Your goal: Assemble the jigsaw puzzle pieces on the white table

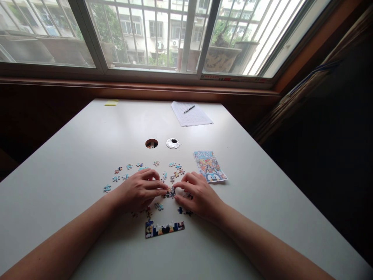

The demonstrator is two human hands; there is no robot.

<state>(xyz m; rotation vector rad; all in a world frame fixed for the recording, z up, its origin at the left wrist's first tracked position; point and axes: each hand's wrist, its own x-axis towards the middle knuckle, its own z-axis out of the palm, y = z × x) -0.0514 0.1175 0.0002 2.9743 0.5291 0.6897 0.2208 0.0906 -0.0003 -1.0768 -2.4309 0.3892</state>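
Jigsaw pieces [107, 188] lay about the middle of a white table [72, 155], most of them loose, so the assembly looked to be in its early stages. The left hand [141, 188] reached in from the left, two fingers stretched out with their tips at a small patch [169, 192] of pieces; its thumb was hidden, so whether it pinched anything could not be told. Opposite, the right hand [199, 194] curved in, thumb and forefinger parted, tips at the patch's right edge; a firm grip could not be made out. Far right of the pieces rested a printed picture sheet [208, 161] lettered "Bluey", which probably served as the guide. On the near side, one strip [165, 230] appeared joined along a straight near edge, its knobbly far side leaving room for more. Between the hands, the patch was too tiny to show whether it interlocked. Smallest were the single pieces, scattered on the far side with a few nearer, between strip and hands, all seemingly yet to be fitted.
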